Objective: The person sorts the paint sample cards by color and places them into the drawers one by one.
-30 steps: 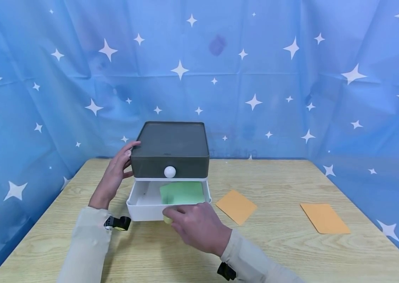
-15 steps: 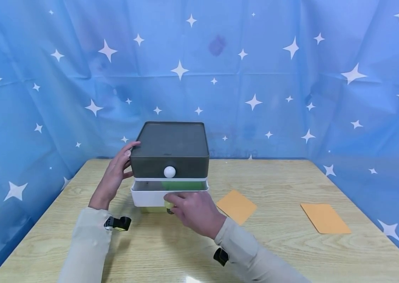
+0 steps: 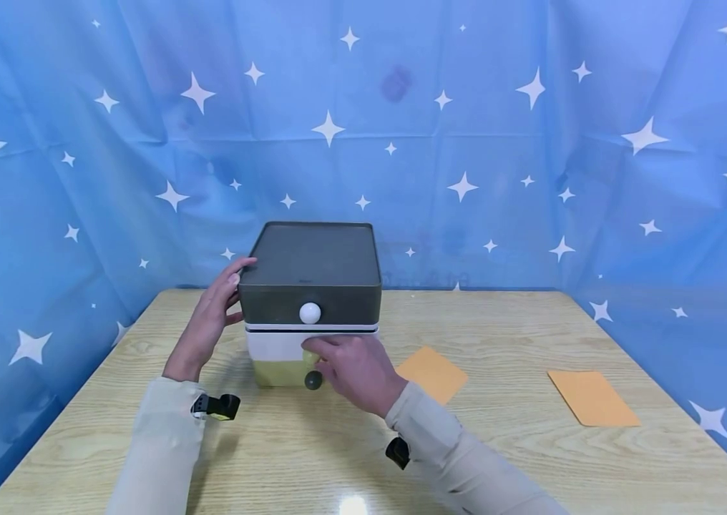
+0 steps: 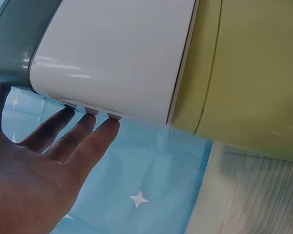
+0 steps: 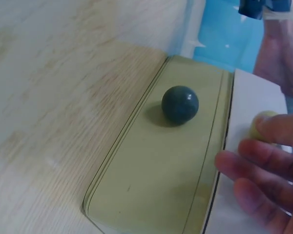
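A three-tier drawer box [image 3: 315,254] stands on the table, dark grey on top, white in the middle and yellow-green at the bottom. My right hand [image 3: 360,372] pinches the small yellow-green knob [image 5: 259,124] of the white middle drawer [image 3: 276,347], whose front now sits about flush with the box. Against the box's left side rests my left hand [image 3: 209,322], fingers spread and fairly straight, fingertips touching the side in the left wrist view. The white knob [image 3: 310,312] marks the top drawer; a dark round knob [image 5: 180,105] marks the bottom drawer [image 5: 156,161].
Two orange sheets lie on the wooden table [image 3: 499,465]: one sheet [image 3: 434,373] just right of the box, the other sheet [image 3: 593,398] farther right. A blue star-patterned curtain [image 3: 499,143] hangs behind and at both sides.
My right hand has pushed the white middle drawer inward, from well out to about flush. The green sheet inside it is now hidden, and the bottom drawer shows. My left hand has stayed put.
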### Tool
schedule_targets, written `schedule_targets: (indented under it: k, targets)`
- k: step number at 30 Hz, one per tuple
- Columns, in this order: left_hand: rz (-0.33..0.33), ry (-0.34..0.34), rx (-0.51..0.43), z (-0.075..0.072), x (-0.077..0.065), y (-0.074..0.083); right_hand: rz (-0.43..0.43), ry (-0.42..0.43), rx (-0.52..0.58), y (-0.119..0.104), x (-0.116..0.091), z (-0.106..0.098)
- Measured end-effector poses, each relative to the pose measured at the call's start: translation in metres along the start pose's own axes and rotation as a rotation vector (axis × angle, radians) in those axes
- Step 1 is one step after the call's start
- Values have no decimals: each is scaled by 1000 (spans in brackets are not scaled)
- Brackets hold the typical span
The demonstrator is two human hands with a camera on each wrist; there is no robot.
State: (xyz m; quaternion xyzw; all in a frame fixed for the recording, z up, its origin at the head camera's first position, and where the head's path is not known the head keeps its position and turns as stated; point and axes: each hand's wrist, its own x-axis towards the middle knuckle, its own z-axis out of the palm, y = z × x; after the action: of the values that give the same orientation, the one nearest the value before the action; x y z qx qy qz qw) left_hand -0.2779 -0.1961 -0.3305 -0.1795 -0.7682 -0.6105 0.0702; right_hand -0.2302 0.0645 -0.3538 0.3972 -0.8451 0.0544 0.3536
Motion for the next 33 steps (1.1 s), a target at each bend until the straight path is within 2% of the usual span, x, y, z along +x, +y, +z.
schedule_targets:
  k: [19,26,33]
  targets:
    - [-9,-5,1,0,-1,0,11,-4,-23,1,0,5]
    - [-2,-5,-13,-1,0,-1,-20,-42,20,-5,-6,2]
    - [0,-11,-14,-1,1,-1,-39,-103,13,-10,-13,6]
